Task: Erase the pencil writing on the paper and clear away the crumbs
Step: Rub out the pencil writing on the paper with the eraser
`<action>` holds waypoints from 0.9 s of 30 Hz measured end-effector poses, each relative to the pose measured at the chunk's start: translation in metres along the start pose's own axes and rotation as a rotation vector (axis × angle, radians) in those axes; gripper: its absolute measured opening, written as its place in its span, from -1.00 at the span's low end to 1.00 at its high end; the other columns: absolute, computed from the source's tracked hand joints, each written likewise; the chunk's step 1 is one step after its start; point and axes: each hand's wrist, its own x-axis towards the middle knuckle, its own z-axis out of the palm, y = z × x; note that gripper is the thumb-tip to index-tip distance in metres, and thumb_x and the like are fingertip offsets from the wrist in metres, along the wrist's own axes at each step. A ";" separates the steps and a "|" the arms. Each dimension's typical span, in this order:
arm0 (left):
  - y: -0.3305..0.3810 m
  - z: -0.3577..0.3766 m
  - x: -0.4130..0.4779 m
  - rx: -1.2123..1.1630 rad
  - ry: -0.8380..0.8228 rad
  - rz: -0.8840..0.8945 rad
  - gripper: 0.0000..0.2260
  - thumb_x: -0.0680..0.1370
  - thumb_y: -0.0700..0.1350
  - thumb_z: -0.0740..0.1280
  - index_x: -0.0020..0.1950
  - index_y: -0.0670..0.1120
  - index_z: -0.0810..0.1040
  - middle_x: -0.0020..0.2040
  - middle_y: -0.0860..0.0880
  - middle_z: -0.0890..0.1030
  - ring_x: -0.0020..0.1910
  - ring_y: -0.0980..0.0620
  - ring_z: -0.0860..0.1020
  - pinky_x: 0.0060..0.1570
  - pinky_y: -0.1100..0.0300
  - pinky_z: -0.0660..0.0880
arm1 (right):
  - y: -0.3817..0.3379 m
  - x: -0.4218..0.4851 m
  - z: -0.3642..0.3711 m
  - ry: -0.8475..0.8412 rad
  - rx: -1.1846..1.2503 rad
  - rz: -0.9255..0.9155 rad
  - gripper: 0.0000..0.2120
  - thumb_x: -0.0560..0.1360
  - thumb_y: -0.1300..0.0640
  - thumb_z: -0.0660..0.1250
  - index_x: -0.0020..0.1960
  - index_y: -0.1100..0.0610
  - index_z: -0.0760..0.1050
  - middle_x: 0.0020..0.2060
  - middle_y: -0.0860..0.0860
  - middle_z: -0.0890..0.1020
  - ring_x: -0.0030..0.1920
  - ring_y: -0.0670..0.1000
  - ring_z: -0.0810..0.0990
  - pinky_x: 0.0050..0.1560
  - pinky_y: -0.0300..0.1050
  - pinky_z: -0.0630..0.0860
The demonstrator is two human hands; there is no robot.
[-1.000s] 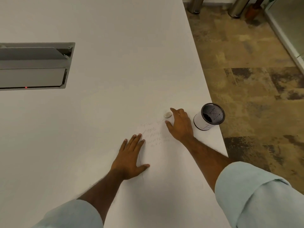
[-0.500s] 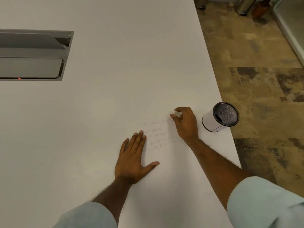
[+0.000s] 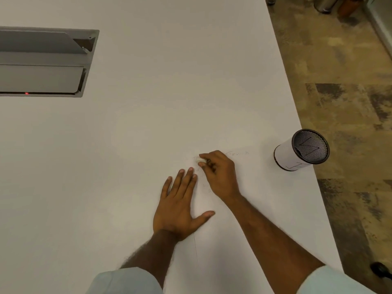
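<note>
A: From the head camera, what is the right hand (image 3: 220,175) doing?

B: It is pinching a small white eraser (image 3: 201,160) between thumb and forefinger, closed tight on it, and pressing it onto the paper (image 3: 229,230) at the top of the pencil writing (image 3: 237,153). The left hand (image 3: 180,204) is lying flat, fingers spread and gripping nothing, pinning the sheet at its left edge.

A: How is the eraser likely behaving?

B: I am judging it light, a bit rubbery and grippy, so a low pinch near the rubbing end is suiting it. The paper is looking thin and limp; it would probably be creasing or sliding without that flat palm holding it.

A: Where is the writing sitting?

B: Faint lines are showing just right of the right hand's knuckles, and more are peeking out between the two hands. Most is hidden under the right hand. Crumbs are too small for me to be telling.

A: And the surface?

B: The sheet is lying on a smooth white table (image 3: 148,124), near its right edge. A mesh pen cup (image 3: 301,150) is standing near that edge, apart from the right hand. A grey cable hatch (image 3: 42,62) is sitting far left, and mottled brown flooring (image 3: 350,92) is running alongside.
</note>
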 end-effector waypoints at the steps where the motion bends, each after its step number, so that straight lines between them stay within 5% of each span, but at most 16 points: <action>1: 0.000 0.001 0.000 0.000 -0.002 -0.002 -0.12 0.49 0.52 0.05 0.62 -0.04 0.10 0.63 0.01 0.05 0.61 0.00 -0.02 0.51 -0.10 -0.03 | 0.001 0.001 0.001 -0.005 -0.023 -0.015 -0.85 0.50 0.21 0.40 0.07 0.16 0.62 -0.11 -0.01 0.63 -0.14 -0.08 0.60 -0.11 -0.07 0.61; 14: -0.004 0.003 0.001 -0.002 -0.009 0.034 -0.22 0.49 0.51 0.06 0.62 0.15 0.08 0.64 0.01 0.00 0.61 -0.01 -0.06 0.50 -0.14 -0.03 | 0.011 0.011 0.003 -0.053 -0.130 -0.152 -0.84 0.48 0.21 0.43 0.06 0.18 0.64 -0.12 0.02 0.65 -0.18 -0.11 0.57 -0.16 -0.28 0.57; 21: -0.004 0.002 0.001 -0.001 -0.002 0.038 -0.23 0.50 0.51 0.06 0.61 0.15 0.11 0.64 0.00 0.01 0.61 -0.02 -0.05 0.50 -0.14 -0.03 | 0.006 0.024 0.005 0.106 -0.051 -0.064 -0.88 0.47 0.24 0.44 0.00 0.21 0.62 -0.19 -0.01 0.59 -0.27 -0.15 0.52 -0.24 -0.28 0.53; 27: -0.003 0.001 0.001 0.000 -0.002 0.030 -0.22 0.49 0.52 0.05 0.61 0.14 0.10 0.63 0.00 0.02 0.61 -0.01 -0.05 0.50 -0.13 -0.03 | 0.008 0.018 0.009 -0.055 -0.164 -0.188 -0.84 0.49 0.24 0.41 0.06 0.22 0.63 -0.12 0.06 0.63 -0.13 -0.03 0.59 -0.12 -0.18 0.59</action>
